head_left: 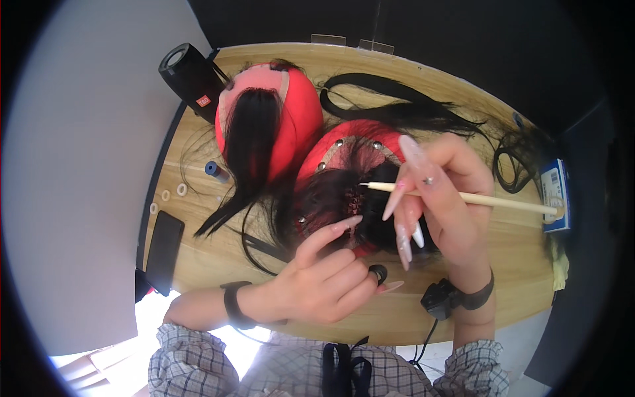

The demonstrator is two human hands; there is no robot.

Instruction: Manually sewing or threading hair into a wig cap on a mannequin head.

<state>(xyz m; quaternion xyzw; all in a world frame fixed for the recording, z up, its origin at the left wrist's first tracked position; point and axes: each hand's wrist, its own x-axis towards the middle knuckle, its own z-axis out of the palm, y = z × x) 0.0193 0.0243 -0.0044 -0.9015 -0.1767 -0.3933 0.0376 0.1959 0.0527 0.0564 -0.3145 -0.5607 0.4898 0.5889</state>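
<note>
My right hand [446,195] holds a ventilating needle [506,201] with a pale, slender handle, its fine tip pointing left over a wig cap [354,192]. That cap is covered with dark hair and pinned to a red head form [315,160]. My left hand [331,281] rests at the near side of the form, its index finger stretched to the cap's hair and the other fingers curled. A small dark round thing [378,273] shows at those curled fingers; whether it is a ring or the end of a hair bundle is unclear. A black lock of hair [380,212] lies under the needle.
A second red head form [302,119] with a long dark hairpiece [251,132] stands behind left. Around lie a black speaker [192,79], a phone [165,253], a blue spool [215,171], pale rings [181,190], loose hair [397,102] and a blue-white box [555,195].
</note>
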